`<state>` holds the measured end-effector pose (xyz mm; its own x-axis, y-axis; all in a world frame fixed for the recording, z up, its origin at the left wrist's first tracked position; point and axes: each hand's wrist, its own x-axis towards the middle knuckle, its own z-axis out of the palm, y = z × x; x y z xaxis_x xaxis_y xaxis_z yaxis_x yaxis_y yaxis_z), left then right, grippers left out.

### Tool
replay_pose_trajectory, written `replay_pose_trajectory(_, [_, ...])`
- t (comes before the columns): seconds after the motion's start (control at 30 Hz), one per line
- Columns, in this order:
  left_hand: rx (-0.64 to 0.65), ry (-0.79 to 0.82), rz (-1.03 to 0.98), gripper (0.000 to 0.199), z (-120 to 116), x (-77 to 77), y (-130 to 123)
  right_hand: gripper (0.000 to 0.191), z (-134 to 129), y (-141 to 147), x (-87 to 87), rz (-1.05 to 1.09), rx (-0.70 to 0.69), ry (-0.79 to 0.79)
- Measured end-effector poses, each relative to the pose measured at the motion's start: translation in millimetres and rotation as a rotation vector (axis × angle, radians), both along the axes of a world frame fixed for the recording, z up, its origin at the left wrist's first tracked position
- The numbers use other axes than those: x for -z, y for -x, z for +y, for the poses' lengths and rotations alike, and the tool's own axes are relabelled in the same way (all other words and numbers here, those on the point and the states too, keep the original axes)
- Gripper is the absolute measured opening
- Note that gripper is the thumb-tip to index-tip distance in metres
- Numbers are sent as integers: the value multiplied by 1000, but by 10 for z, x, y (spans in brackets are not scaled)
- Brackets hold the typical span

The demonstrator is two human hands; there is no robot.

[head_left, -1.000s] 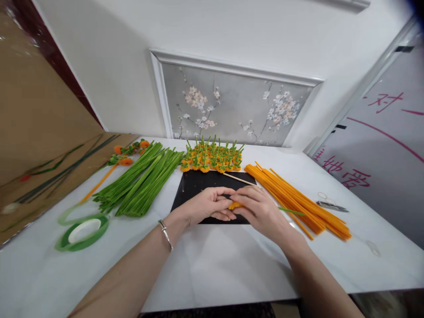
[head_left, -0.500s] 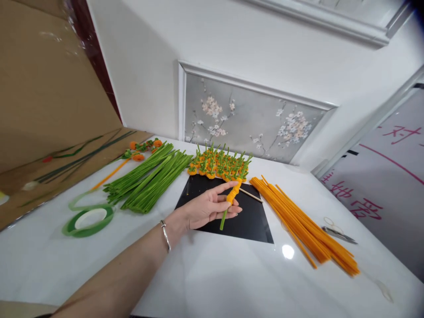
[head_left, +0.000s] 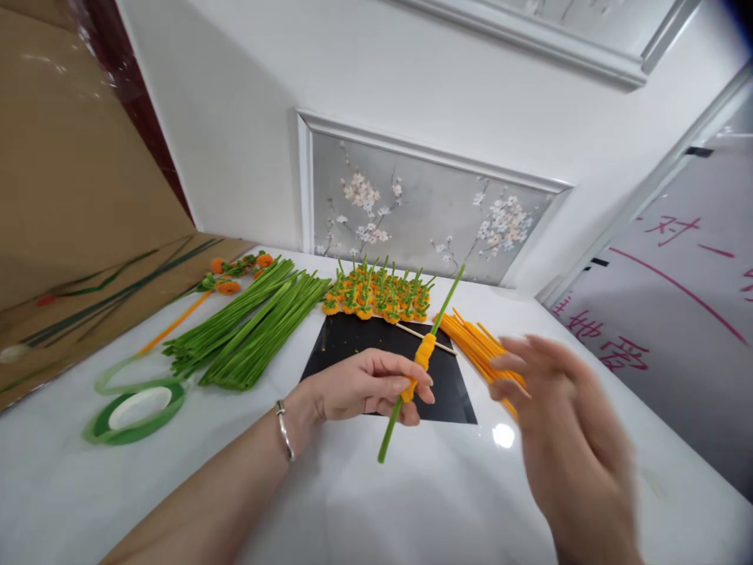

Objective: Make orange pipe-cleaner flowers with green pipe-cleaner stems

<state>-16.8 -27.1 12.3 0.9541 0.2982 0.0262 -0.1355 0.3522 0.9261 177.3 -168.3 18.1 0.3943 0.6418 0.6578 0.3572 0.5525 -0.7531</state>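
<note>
- Left hand closed in a pinch, thumb against fingers, gripping the lower part of an orange coil.
- Coil sits around a green stem; green shows at both ends. Stem tilted, upper end leaning toward the far edge of the desk, lower end toward the near edge.
- Coil and stem held up in front of the black mat, overlapping its right half in this view.
- Right hand blurred, half open, fingers bent and parted, nothing visible in its grip. It covers part of the bundle of orange sticks; cannot tell whether it touches them.
- Orange sticks lie right of the mat, slanting from the far side toward the desk's near right corner.
- Wooden stick lies across the mat's far right corner.
- Small flowers, orange with green stalks pointing up, packed in rows between mat and far edge.
- Green sticks bundled left of the mat.
- Roll of green tape lies flat toward the desk's left edge; its loose strip runs to an orange stick.
- Orange flowers near the far left corner, beside the green bundle.
- Silver bracelet on the left wrist.
</note>
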Motion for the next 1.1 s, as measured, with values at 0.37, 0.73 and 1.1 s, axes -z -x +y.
replay_pose_trajectory(0.37, [104, -38, 132, 48, -18, -30, -34, 27, 849, -21, -56, 852, -609, 399])
replay_pose_trajectory(0.73, [-54, 73, 38, 19, -32, 26, -97, 15, 835, -160, 79, 1181, -561, 284])
replay_pose_trajectory(1.1, [-203, 140, 78, 23, -29, 41, -106, 18, 451, 33, 98, 559, -264, -51])
